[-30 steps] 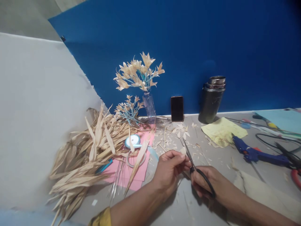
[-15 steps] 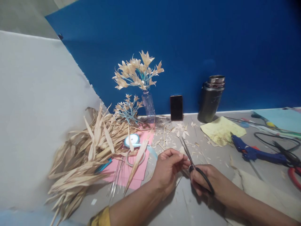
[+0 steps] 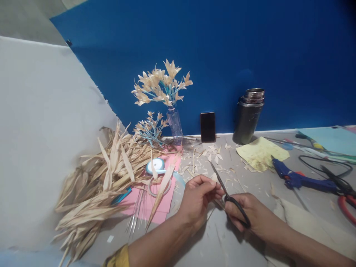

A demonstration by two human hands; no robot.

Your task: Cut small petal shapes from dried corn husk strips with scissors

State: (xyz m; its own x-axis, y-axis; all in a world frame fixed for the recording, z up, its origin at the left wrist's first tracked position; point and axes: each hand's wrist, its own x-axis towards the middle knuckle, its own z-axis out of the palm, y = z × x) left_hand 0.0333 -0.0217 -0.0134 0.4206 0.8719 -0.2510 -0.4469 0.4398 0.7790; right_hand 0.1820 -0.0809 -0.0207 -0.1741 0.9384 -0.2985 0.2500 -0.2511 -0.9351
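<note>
My right hand [image 3: 244, 211] is wrapped round the black handles of a pair of scissors [image 3: 219, 177], whose blades are together and point up and away to the left. Beside the blades, my left hand [image 3: 198, 196] is closed in a pinch. A small pale piece of corn husk [image 3: 214, 178] shows at its fingertips, mostly hidden by the fingers. Small husk clippings [image 3: 215, 151] lie scattered on the table beyond both hands. To the left, a longer husk strip [image 3: 161, 193] rests over pink paper [image 3: 162, 215].
A heap of dried husks [image 3: 111, 174] lies left, near a ribbon roll [image 3: 155, 165] and wires [image 3: 136, 215]. Behind stand husk flowers [image 3: 161, 83] in a clear bottle [image 3: 174, 126], a phone [image 3: 207, 127] and a flask [image 3: 248, 116]. A blue glue gun [image 3: 304, 181] and red-handled pliers [image 3: 346, 204] lie right.
The scissor blades have closed from slightly apart. Both hands stay in nearly the same place, and the whole view has shifted slightly.
</note>
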